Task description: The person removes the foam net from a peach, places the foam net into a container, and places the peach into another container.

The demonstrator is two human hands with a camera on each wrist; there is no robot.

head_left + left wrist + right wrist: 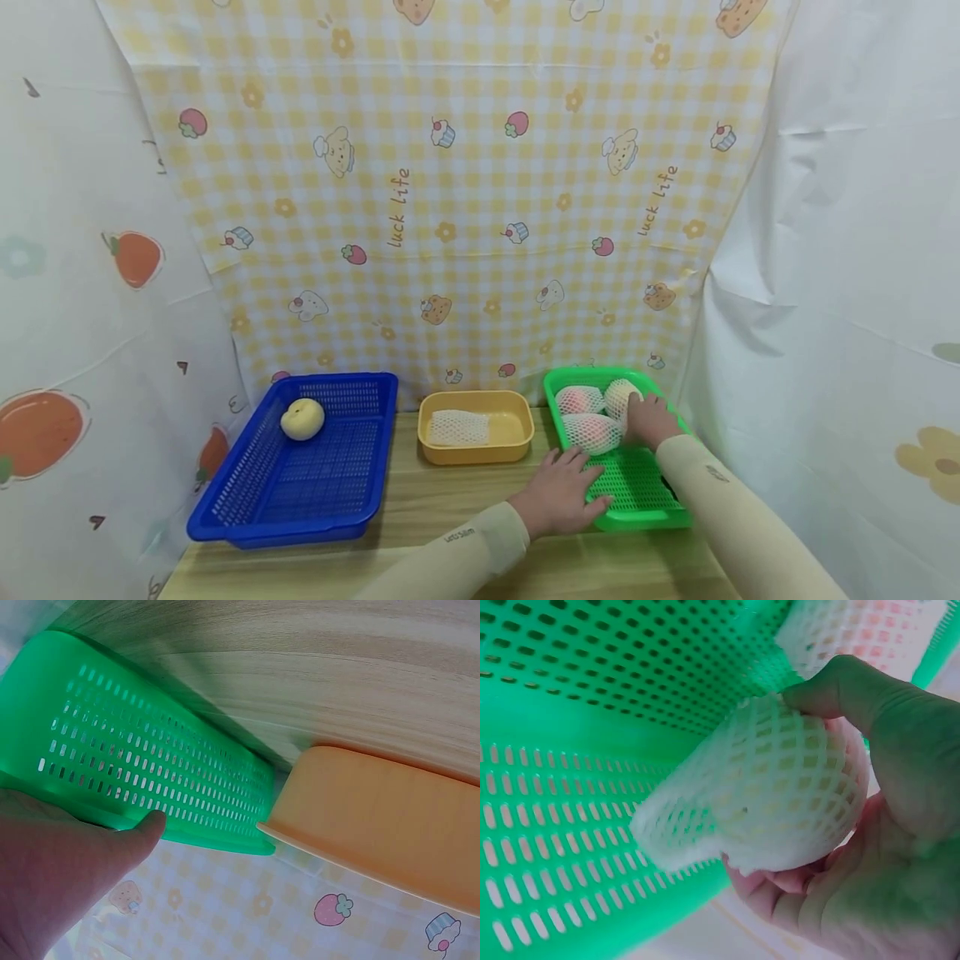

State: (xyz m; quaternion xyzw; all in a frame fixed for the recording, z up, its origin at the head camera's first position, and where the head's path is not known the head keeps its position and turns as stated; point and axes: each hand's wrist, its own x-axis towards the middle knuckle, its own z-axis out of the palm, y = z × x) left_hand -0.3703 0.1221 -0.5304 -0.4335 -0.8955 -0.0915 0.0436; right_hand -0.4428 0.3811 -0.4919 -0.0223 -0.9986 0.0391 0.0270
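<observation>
My right hand reaches into the green basket and grips a pale yellow, peach-like fruit in a white foam net. Thumb and fingers curl round its sides in the right wrist view, and the net's loose end hangs off it. Two pinkish netted fruits lie just left of it in the basket. My left hand rests at the basket's near left rim with fingers spread. In the left wrist view, its thumb lies along the green rim; the other fingers are hidden there.
A blue basket at the left holds one bare, pale yellow peach-like fruit. Between the baskets, a yellow-orange tray holds a flat white foam net. Patterned cloth hangs behind the wooden table.
</observation>
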